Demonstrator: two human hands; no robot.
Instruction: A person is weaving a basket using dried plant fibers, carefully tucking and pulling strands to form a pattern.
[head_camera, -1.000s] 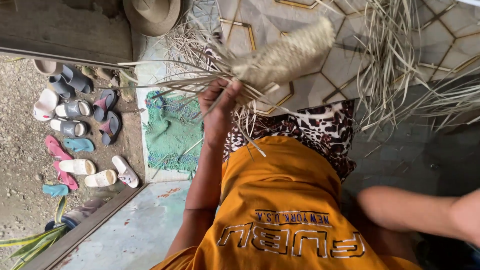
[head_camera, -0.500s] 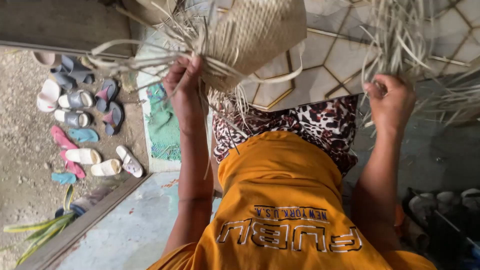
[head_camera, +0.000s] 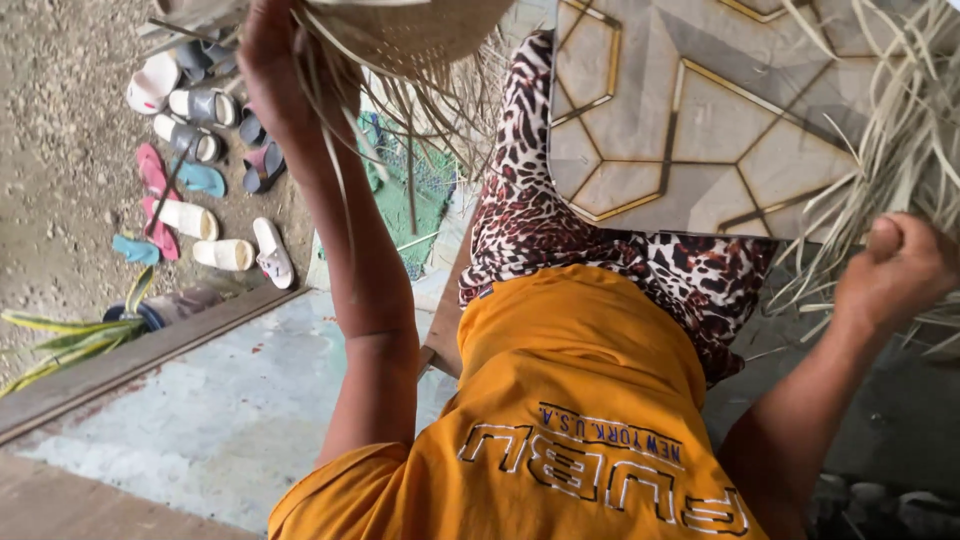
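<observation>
My left hand (head_camera: 272, 62) is raised at the top of the view, gripping a partly woven piece of pale dried leaf (head_camera: 420, 28). Its loose ends hang down past my forearm. My right hand (head_camera: 897, 266) is a closed fist at the right edge, pressed into a heap of loose dried leaf strips (head_camera: 900, 130). Several strands fan out from under the fist. Between my arms I see my orange shirt (head_camera: 560, 400) and leopard-print trousers (head_camera: 560, 215).
A floor tile with gold hexagon lines (head_camera: 700, 120) lies under the strips. A green mat (head_camera: 395, 175) sits by the step. Several sandals and slippers (head_camera: 190, 165) are scattered on the dirt at the left. A painted concrete ledge (head_camera: 220, 400) runs below them.
My left hand has lifted the woven piece higher and closer to the camera. My right hand has dropped from the strips above to a fist lower at the right.
</observation>
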